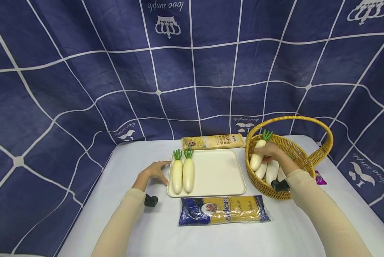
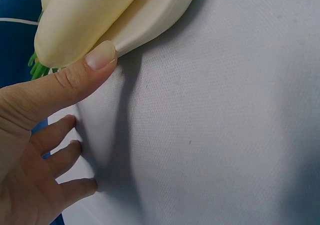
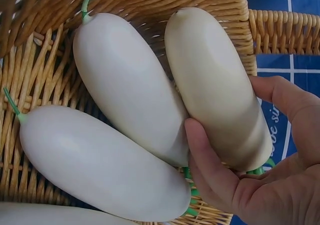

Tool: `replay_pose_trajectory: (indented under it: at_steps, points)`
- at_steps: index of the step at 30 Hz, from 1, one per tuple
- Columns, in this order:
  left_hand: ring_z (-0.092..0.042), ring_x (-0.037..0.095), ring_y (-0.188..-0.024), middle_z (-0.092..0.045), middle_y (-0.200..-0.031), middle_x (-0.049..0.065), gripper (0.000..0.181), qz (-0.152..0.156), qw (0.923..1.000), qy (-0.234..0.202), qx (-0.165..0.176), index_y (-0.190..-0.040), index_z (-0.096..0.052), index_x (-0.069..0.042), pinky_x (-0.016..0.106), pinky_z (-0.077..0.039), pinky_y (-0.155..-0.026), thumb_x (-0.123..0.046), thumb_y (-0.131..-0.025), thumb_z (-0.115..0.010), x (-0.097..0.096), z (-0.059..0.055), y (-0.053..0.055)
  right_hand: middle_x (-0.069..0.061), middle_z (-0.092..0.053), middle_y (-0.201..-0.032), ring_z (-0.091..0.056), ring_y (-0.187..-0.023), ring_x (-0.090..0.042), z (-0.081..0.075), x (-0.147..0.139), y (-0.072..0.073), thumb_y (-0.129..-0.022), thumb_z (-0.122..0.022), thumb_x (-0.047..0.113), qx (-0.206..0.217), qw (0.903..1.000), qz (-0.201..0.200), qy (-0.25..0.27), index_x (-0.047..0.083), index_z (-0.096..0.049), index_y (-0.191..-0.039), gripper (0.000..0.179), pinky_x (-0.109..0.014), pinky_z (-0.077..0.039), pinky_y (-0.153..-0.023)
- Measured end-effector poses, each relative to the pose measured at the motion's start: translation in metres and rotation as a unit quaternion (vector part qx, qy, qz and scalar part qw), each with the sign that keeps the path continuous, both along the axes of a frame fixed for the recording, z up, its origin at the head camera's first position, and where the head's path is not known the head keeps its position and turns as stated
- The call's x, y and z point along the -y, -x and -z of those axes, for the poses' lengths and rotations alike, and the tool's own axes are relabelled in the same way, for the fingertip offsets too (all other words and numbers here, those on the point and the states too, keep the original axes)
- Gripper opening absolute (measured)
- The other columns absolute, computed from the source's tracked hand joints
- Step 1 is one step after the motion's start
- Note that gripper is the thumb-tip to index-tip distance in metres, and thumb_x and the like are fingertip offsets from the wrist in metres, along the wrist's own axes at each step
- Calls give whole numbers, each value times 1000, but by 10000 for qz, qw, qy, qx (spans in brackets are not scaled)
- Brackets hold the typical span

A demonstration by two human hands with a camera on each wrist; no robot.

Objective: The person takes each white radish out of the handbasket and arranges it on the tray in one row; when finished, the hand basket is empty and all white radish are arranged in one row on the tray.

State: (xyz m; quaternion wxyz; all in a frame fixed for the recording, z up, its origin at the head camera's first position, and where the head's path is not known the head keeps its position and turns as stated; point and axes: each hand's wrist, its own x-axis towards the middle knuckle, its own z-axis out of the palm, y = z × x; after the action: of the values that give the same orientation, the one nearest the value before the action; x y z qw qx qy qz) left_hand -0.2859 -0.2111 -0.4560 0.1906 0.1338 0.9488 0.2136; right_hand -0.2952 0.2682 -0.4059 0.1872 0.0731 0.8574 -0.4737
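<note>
My right hand (image 1: 272, 151) pinches a white radish (image 3: 217, 85) with green leaves between thumb and fingers. That radish is at the left side of the wicker basket (image 1: 291, 144), tilted, its leaves above the rim. Several more white radishes (image 3: 127, 80) lie in the basket under and beside it. Two radishes (image 1: 188, 175) lie side by side on the left part of a cream tray (image 1: 217, 171), leaves toward the back. At the tray's left edge is my left hand (image 1: 155, 171), fingers spread; its thumb (image 2: 100, 57) touches the rim in the left wrist view.
A yellow pasta packet (image 1: 214, 141) lies behind the tray. A blue and yellow pasta packet (image 1: 224, 210) lies in front of it. The basket's tall handle (image 1: 328, 137) arches over its back and right. A purple packet (image 1: 320, 177) shows beside the basket. Blue gridded cloth (image 1: 211, 67) hangs behind.
</note>
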Motion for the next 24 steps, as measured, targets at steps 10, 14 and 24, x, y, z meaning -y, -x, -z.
replay_pose_trajectory:
  at_steps: [10, 14, 24]
  points:
    - [-37, 41, -131, -41, -142, 23, 105, -5, 10000, 47, -10, -144, -38, -8, 55, -30, -109, -27, -54, -91, 1, 0, 0, -7, -52, -73, -59, -53, -14, 3, 2, 2, -86, -60, 22, 93, 9998, 181, 23, -3, -40, -95, 34, -29, -59, -58]
    - [-37, 41, -131, -40, -143, 23, 105, -14, 10000, 48, 34, -144, -38, -9, 55, -29, -109, -27, -55, -91, 1, 0, 0, -6, -54, -73, -59, -54, -14, 3, -1, 0, -87, -59, 21, 85, 9994, 180, 268, -3, -41, -97, 31, -30, -59, -59]
    - [-38, 41, -131, -41, -143, 22, 105, -44, 10000, 40, 25, -144, -38, -9, 55, -30, -109, -27, -54, -91, 0, -1, -2, -3, -56, -69, -60, -54, -13, -1, -5, -7, -87, -58, 23, -27, 9983, 106, 572, -3, -46, -97, 30, -31, -59, -60]
